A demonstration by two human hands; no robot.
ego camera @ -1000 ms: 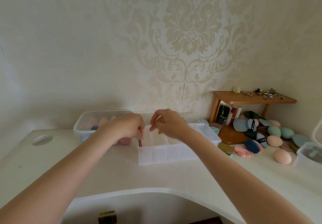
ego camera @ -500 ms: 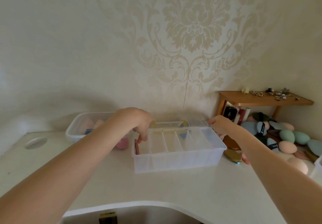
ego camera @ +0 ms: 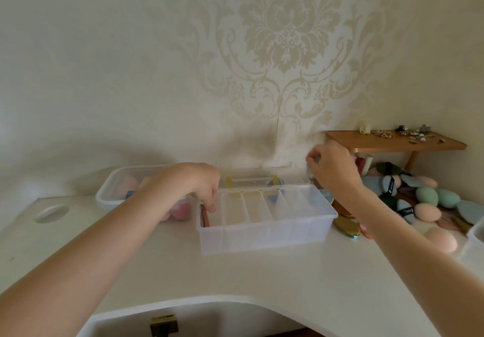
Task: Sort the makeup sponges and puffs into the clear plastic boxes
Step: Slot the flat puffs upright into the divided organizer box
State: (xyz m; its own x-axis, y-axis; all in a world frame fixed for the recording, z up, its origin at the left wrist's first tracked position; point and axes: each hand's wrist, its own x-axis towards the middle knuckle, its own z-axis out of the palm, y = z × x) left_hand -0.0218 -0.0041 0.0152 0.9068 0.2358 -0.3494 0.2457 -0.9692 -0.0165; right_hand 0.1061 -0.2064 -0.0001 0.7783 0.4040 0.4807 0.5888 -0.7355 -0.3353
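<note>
The left hand (ego camera: 195, 183) covered the divided box's (ego camera: 264, 234) left rear corner, so whatever its fingertips touched stayed hidden. The right hand (ego camera: 332, 166) hid part of the sponge pile (ego camera: 424, 200). A clear container (ego camera: 475, 234) was cut off at the right edge. Trinkets on the wooden shelf (ego camera: 392, 143) were too small to identify.

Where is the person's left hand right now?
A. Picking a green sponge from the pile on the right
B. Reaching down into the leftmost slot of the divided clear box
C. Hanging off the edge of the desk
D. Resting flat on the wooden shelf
B: the left hand has its fingers dipped into the leftmost slot of the divided clear box, beside a reddish-brown puff standing against that end wall.
</note>
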